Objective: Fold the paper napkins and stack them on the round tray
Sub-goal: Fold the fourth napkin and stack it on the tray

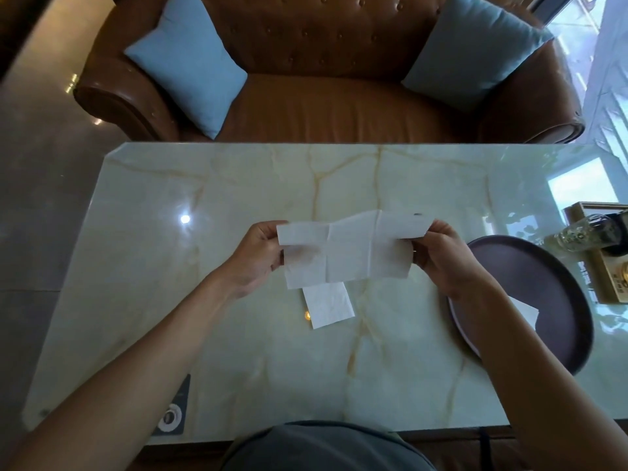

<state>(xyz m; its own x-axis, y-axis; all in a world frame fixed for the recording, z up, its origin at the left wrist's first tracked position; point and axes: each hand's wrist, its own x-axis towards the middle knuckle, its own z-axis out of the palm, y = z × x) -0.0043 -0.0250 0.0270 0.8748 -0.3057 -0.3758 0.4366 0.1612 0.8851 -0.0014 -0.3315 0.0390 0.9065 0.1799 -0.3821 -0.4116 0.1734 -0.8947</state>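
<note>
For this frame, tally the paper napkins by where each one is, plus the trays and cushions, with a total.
Napkins held in the air: 1, the unfolded napkin pinched between left hand and right hand
Napkins on the table: 1, the folded napkin
Napkins on the round tray: 1, the tray napkin, partly hidden
Round trays: 1
Blue cushions: 2
Total: 6

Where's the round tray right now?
Head view: the round tray sits on the marble table, right side, partly under the right hand.
</note>
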